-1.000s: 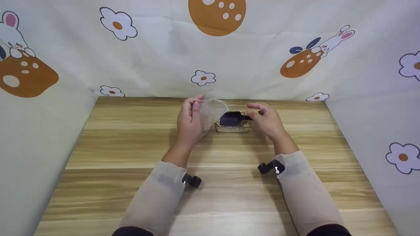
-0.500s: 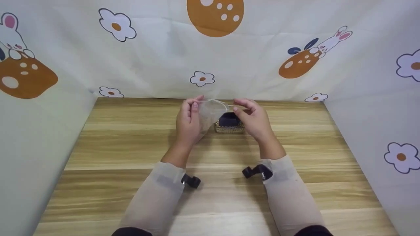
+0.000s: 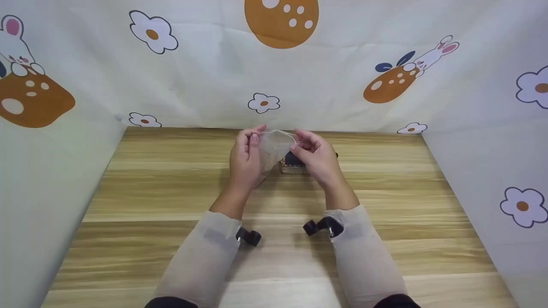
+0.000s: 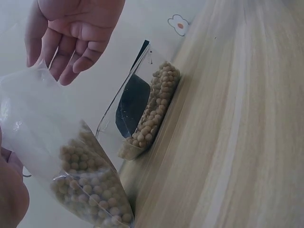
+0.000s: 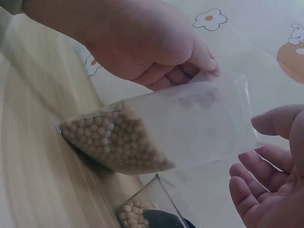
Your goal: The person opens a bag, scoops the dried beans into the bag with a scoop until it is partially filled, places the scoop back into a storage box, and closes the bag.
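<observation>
A clear plastic bag [image 3: 270, 149], its lower part filled with round beige beans [image 5: 102, 137] that look like soybeans, stands between both hands near the table's back. The left hand [image 3: 245, 160] grips the left side of its mouth, thumb toward the person. At the opposite corner of the mouth, the right hand [image 3: 320, 162] pinches the rim between thumb and index finger; its other fingers are loosely bent. Behind the right hand is a clear box [image 3: 293, 170] of the same beans, partly hidden. A black scoop [image 4: 134, 103] lies in that box, its handle tip showing past the hand.
The wood-grain table [image 3: 171, 239] spreads around and in front of the hands. A pale printed cloth [image 3: 205, 72] hangs behind it and along both sides. Each sleeved wrist carries a small black camera, one left [image 3: 249, 236] and one right [image 3: 323, 226].
The right hand has moved left from beside the scoop handle to the bag's rim, where it now pinches. The left hand and the bag have hardly moved.
</observation>
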A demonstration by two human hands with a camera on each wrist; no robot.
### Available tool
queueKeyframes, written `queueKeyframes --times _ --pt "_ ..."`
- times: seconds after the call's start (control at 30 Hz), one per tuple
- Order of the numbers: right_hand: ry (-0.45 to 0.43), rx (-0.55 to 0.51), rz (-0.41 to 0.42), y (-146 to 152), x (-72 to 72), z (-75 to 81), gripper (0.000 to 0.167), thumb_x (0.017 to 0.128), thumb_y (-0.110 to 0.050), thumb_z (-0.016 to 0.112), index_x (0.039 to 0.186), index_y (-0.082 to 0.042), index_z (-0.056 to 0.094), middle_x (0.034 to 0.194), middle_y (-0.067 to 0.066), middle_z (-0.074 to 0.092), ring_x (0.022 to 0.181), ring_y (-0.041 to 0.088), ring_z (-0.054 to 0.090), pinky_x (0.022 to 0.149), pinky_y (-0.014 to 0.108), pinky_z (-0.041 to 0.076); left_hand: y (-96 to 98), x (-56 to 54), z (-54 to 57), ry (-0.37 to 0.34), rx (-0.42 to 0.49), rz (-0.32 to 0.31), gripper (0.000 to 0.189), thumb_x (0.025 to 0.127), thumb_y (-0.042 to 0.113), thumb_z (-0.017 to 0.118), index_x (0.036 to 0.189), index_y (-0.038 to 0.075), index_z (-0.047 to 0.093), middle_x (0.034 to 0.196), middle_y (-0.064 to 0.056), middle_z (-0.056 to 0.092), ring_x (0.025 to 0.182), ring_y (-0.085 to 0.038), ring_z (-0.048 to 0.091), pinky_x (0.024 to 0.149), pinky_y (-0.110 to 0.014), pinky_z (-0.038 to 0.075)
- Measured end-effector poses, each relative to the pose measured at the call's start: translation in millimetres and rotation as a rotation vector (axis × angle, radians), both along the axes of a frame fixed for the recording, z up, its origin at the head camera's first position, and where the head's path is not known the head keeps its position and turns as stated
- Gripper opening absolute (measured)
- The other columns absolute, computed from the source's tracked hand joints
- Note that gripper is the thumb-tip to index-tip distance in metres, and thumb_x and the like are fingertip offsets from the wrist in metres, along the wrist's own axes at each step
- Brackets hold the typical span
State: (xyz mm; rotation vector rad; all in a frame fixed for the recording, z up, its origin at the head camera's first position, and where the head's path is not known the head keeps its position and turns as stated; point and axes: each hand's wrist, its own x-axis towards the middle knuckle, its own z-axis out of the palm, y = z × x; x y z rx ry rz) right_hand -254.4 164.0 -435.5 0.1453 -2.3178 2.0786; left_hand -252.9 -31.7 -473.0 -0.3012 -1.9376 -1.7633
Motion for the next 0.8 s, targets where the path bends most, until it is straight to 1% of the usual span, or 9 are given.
queueKeyframes --times 0.13,0.3,0.4,0.47,0.6,0.7,0.8 --pt "-0.026 0.015 -0.022 -2.7 -2.2 -2.7 0.047 0.095 -0.009 0.079 0.140 -0.003 0.068 0.127 0.013 0.073 0.108 0.014 0.068 0.091 0.018 0.060 0.8 0.1 0.2 0.013 0.027 0.002 0.019 0.115 0.015 0.047 0.116 0.002 0.060 0.138 -0.009 0.074 0.138 -0.023 0.065 0.122 -0.037 0.049" --pt "-0.050 -0.040 -0.048 -11.3 -3.5 -7.7 0.044 0.095 -0.008 0.080 0.137 0.002 0.068 0.114 0.011 0.074 0.096 0.011 0.071 0.084 0.023 0.064 -1.9 0.5 0.4 0.005 0.022 -0.001 0.019 0.115 0.016 0.047 0.116 0.003 0.062 0.139 -0.008 0.074 0.138 -0.023 0.065 0.123 -0.036 0.049" --pt "-0.048 -0.064 -0.040 -18.3 -2.0 -8.8 0.043 0.096 -0.008 0.079 0.136 0.004 0.068 0.113 0.013 0.075 0.094 0.011 0.072 0.083 0.024 0.065 -7.0 2.3 1.0 0.005 0.008 0.004 0.019 0.115 0.016 0.047 0.117 0.004 0.062 0.139 -0.006 0.074 0.138 -0.021 0.065 0.122 -0.034 0.049" --pt "-0.038 -0.064 -0.033 -22.9 -0.5 -9.3 0.042 0.097 -0.008 0.078 0.136 0.004 0.068 0.115 0.016 0.076 0.096 0.011 0.073 0.086 0.023 0.064 -11.4 4.2 1.3 0.004 -0.005 0.006 0.020 0.115 0.017 0.047 0.118 0.004 0.062 0.140 -0.005 0.073 0.138 -0.020 0.064 0.123 -0.033 0.048" --pt "-0.015 -0.050 -0.008 -31.6 3.2 -11.2 0.038 0.100 -0.010 0.075 0.136 0.002 0.069 0.124 0.018 0.076 0.108 0.013 0.073 0.092 0.020 0.062 -20.4 8.6 2.2 0.001 -0.025 -0.016 0.024 0.116 0.022 0.046 0.122 0.005 0.061 0.144 -0.002 0.071 0.140 -0.018 0.062 0.123 -0.031 0.048" --pt "-0.007 -0.062 0.050 -37.2 7.3 -12.2 0.040 0.102 -0.012 0.073 0.140 -0.001 0.067 0.132 0.017 0.074 0.116 0.018 0.072 0.093 0.022 0.062 -27.4 12.2 2.0 -0.002 -0.038 -0.025 0.027 0.115 0.025 0.047 0.125 0.005 0.062 0.146 0.000 0.069 0.141 -0.016 0.061 0.122 -0.033 0.049" --pt "-0.002 -0.097 0.130 -41.2 12.0 -12.5 0.047 0.102 -0.015 0.073 0.146 -0.003 0.062 0.139 0.018 0.071 0.125 0.023 0.070 0.097 0.027 0.062 -33.3 16.6 2.5 0.000 -0.045 -0.019 0.026 0.115 0.023 0.048 0.126 0.005 0.063 0.147 0.000 0.069 0.142 -0.017 0.061 0.123 -0.037 0.049"
